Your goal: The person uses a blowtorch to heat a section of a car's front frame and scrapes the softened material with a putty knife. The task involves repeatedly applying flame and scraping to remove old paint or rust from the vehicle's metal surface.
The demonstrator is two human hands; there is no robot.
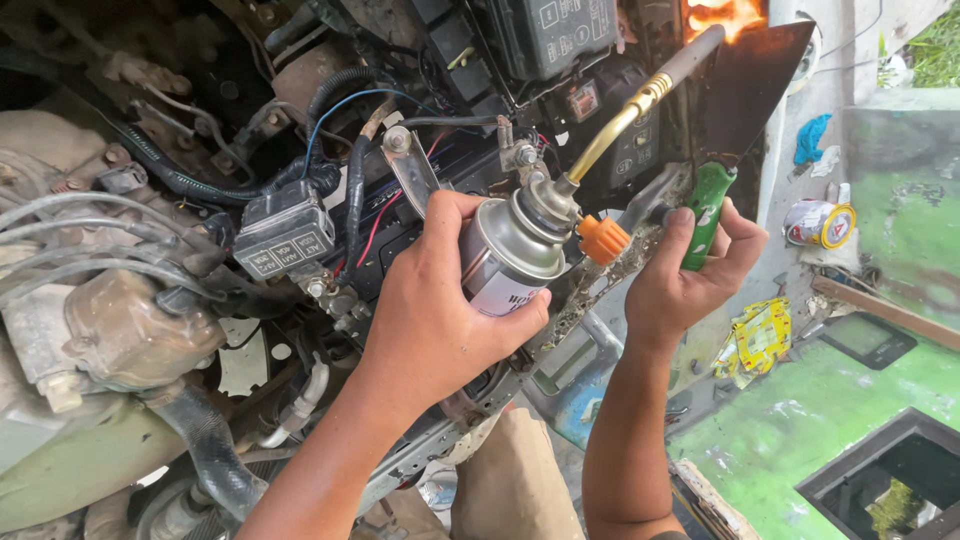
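Gas torch canister (510, 250) gripped by left hand (440, 300); right hand (690, 270) clasps green-handled trowel (745, 90).

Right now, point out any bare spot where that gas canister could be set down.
Free: the green floor between the yellow wrapper and the square pit. Crowded: the engine bay, packed with hoses and wiring left of the left hand holding the canister.

To your right lies a green-painted floor (800, 420), worn and patchy. On it you see a crumpled yellow wrapper (760, 335), a round tin (822, 222) farther off, a blue rag (812, 138) beyond that, a dark flat tray (868, 340), and a wooden strip (885, 312) lying just beside it.
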